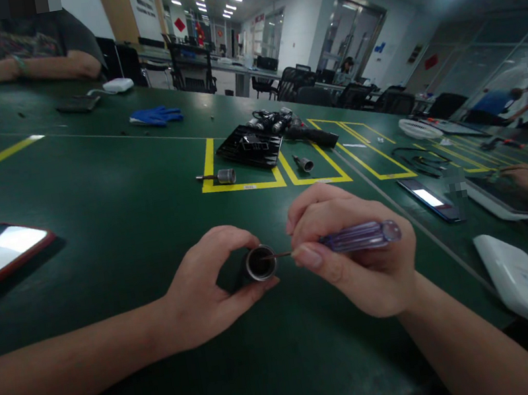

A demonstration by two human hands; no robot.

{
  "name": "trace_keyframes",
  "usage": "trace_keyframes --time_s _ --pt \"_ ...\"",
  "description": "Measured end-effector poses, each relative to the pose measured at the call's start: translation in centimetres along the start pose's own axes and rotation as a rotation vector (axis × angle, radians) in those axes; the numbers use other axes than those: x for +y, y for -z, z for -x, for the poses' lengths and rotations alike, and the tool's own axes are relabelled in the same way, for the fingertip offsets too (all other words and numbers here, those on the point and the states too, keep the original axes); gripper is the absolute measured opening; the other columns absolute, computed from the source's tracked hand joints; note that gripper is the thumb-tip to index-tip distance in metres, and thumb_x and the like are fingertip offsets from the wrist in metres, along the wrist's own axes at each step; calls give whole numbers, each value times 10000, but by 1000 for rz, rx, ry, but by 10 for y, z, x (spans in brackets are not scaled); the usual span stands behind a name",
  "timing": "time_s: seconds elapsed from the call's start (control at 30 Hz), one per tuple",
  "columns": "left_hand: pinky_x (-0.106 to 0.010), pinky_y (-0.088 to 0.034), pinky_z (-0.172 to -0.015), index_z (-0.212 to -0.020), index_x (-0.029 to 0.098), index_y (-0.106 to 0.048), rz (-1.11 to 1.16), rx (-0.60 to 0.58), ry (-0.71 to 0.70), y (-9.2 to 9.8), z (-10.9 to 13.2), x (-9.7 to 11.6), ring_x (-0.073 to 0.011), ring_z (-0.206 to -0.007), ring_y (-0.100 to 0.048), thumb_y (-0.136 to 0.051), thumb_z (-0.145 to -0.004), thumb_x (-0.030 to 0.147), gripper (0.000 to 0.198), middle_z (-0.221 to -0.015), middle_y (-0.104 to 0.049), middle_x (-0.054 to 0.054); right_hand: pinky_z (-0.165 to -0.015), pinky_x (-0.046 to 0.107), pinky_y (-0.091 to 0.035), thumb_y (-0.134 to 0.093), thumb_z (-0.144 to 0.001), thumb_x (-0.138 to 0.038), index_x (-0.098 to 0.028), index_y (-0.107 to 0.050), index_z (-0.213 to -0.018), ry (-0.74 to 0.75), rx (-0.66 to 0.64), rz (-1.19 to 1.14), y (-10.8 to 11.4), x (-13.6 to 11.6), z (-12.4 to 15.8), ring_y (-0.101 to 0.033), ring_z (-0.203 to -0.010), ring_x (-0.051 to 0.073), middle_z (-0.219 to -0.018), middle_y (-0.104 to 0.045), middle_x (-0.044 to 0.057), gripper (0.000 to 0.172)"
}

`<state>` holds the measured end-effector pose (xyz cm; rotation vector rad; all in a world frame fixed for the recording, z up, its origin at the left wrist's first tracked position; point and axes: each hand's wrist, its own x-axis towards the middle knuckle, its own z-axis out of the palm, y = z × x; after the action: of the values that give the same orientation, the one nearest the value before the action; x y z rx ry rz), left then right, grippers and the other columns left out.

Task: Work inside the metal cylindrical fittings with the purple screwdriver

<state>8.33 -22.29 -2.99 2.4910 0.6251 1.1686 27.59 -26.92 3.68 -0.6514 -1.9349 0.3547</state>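
Observation:
Between the thumb and fingers of my left hand [208, 286] is a dark hollow cylinder with a bright metal rim [254, 272], its open end turned toward my right. My right hand [358, 256] grips a screwdriver [360, 236] with a clear purplish handle. The thin shaft points left, and its tip reaches into the cylinder's mouth. What lies inside the cylinder is too dark to make out. Beyond my hands, a small metal cylinder with a stem [225, 176] and a similar metal piece [305, 163] lie on the green table [143, 196].
Yellow tape [252, 186] marks boxes around a black ribbed panel [249, 148] and a dark handle-like part [317, 135]. A red-edged phone [2, 255] lies left; another phone [429, 199] and a white device [525, 283] lie right. A blue glove [155, 116] is further back. People sit on both sides.

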Motion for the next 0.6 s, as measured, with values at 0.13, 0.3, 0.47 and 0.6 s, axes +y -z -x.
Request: trace_keyframes --time_s 0.13,0.3,0.47,0.6 --pt "-298 -518 -709 -987 211 -485 0 9 22 0 1 0 -160 -815 -622 -679 -749 261 311 -899 -617 -12 -640 344 -493 -618 -774 -158 -156 -625 -710 -11 9 -40 0 0 0 -579 -703 176 -639 -600 33 65" --pt "-323 -529 -717 -1005 217 -493 40 3 30 -1 1 -1 -179 -831 -624 -692 -729 266 344 -913 -621 -20 -644 323 -488 -617 -789 -177 -157 -617 -697 -61 7 -54 0 2 0 -581 -732 168 -678 -596 36 94" --pt "-297 -532 -691 -991 216 -502 93 24 36 -1 0 0 -164 -798 -622 -691 -733 260 323 -887 -619 -8 -652 322 -485 -615 -793 -165 -161 -611 -718 -50 42 -93 0 8 -1 -582 -743 166 -675 -589 25 75" --pt "-279 -530 -679 -987 214 -507 110 16 48 -1 0 1 -156 -787 -622 -696 -729 257 322 -877 -617 -5 -669 341 -489 -611 -800 -174 -158 -598 -722 -48 72 -122 0 11 0 -578 -726 168 -661 -582 24 81"
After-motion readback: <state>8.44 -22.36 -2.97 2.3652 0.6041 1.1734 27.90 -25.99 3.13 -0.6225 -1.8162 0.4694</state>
